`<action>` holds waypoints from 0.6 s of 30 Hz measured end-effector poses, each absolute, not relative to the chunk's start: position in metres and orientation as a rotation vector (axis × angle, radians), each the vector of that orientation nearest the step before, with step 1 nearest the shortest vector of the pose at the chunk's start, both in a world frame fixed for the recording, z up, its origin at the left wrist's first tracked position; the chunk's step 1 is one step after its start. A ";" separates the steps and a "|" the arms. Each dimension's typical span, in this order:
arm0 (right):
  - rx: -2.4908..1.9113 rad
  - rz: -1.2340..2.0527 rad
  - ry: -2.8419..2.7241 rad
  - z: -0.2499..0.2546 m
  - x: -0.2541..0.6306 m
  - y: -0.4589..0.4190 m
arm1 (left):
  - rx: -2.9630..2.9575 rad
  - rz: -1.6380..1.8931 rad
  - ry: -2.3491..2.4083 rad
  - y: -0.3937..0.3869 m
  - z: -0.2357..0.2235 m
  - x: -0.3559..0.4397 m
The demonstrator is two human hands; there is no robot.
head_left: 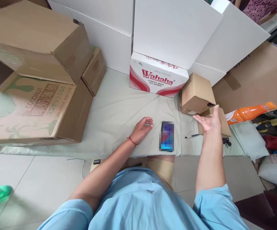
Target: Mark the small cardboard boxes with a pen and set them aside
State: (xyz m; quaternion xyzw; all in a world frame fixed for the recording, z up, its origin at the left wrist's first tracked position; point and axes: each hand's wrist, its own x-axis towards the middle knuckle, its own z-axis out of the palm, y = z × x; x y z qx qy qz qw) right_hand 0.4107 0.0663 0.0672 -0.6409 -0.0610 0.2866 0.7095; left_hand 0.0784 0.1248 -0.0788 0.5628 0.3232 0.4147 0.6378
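My left hand [142, 128] lies on the pale green cloth [119, 111] with its fingers loosely curled, thumb apart, and nothing in them. A phone [167, 136] with a blurred screen rests on the cloth to its right. Over on the right, my right hand [208, 123] is raised with the palm turned up and the fingers spread, holding nothing. Just beyond it an orange drink bottle [250, 113] is tilted sideways, its orange cap pointing right. Whether the bottle touches anything beneath it I cannot tell. Small cardboard boxes [198, 92] stand behind this hand.
A white and red Wahaba-style water carton [157, 76] stands at the back against white panels [172, 32]. Large cardboard boxes [68, 118] are stacked at left. A pen [192, 136] lies near the front edge. Part of another person [260, 11] shows at top right.
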 end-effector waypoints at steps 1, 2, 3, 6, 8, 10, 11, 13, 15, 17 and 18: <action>-1.456 0.584 -0.232 0.055 0.404 0.060 | 1.294 0.951 0.745 0.126 -0.080 0.079; -1.487 0.530 -0.343 0.040 0.394 0.051 | 1.307 0.954 0.752 0.126 -0.080 0.081; -1.550 0.450 -0.474 0.024 0.383 0.040 | 1.324 0.958 0.761 0.126 -0.080 0.082; -1.721 0.252 -0.642 -0.023 0.346 0.005 | 1.401 0.982 0.805 0.120 -0.074 0.082; -1.787 0.226 -0.692 -0.044 0.329 -0.015 | 1.479 1.016 0.854 0.109 -0.062 0.073; -1.832 0.197 -0.737 -0.055 0.319 -0.029 | 1.570 1.065 0.910 0.096 -0.046 0.051; -1.845 0.172 -0.748 -0.059 0.317 -0.034 | 1.611 1.102 0.943 0.089 -0.037 0.035; -1.853 0.113 -0.747 -0.063 0.317 -0.038 | 1.696 1.229 1.051 0.080 -0.021 -0.008; -1.845 0.064 -0.723 -0.066 0.319 -0.039 | 1.997 1.612 1.344 0.078 -0.007 -0.061; -1.831 0.037 -0.689 -0.068 0.321 -0.038 | 2.083 1.967 1.652 0.079 0.004 -0.113; -1.823 0.031 -0.673 -0.069 0.322 -0.037 | 2.074 1.928 1.852 0.080 0.008 -0.136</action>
